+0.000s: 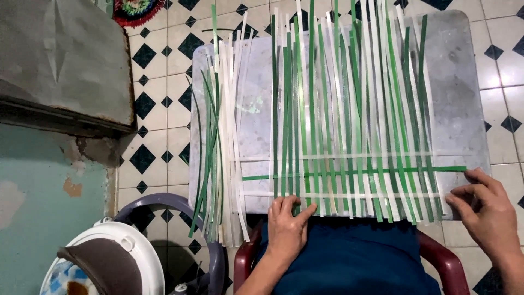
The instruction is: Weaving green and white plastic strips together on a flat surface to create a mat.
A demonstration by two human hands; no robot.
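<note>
Many long green and white strips (349,109) lie side by side on a grey metal board (453,82), running away from me. Three strips cross them near the front: white, green (355,172), white. My left hand (287,226) rests flat on the near ends of the strips at the board's front edge. My right hand (484,210) sits at the board's front right corner, fingertips at the right end of the crossing green strip, pinching it. A loose bundle of green and white strips (221,142) lies along the board's left side.
The board rests over my lap on a dark red chair (436,257). The floor is white tile with black diamonds (158,93). At left are a worn grey block (65,60), a purple stool rim (164,202) and a white round lid (117,246).
</note>
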